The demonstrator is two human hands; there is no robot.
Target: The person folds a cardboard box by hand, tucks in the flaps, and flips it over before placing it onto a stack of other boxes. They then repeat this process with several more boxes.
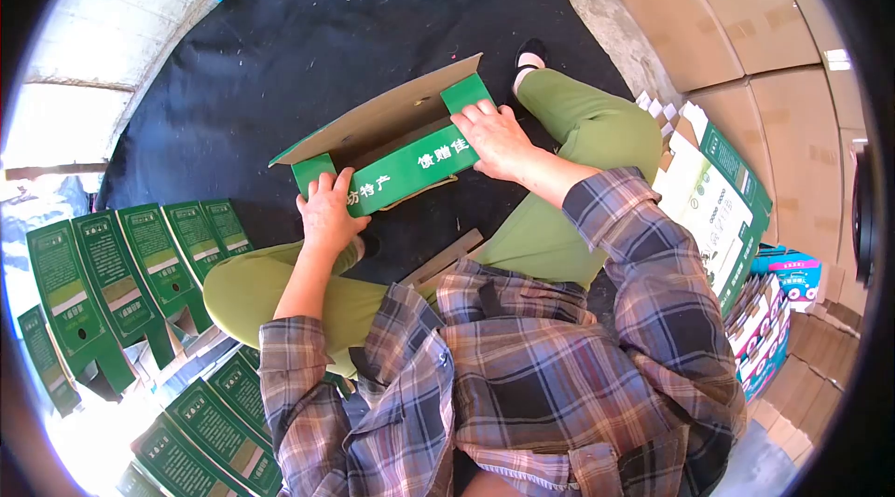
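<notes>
A green box (pixel 410 164) with white printed characters stands open between my legs, its long brown-lined flap (pixel 373 117) raised on the far side. My left hand (pixel 328 214) grips the box's left end, fingers over the top edge of the front panel and thumb on its face. At the right end, my right hand (pixel 492 139) holds the corner where a short green flap (pixel 464 93) meets the front panel, its fingers bent over the edge. The inside of the box shows plain brown cardboard.
Green printed cartons (pixel 93 278) stand in rows at the left. White and green flat cartons (pixel 713 208) lean at the right, beside colourful boxes (pixel 788 275). Large brown boxes (pixel 671 7) are stacked behind them. Black sheeting (pixel 308 31) covers the floor.
</notes>
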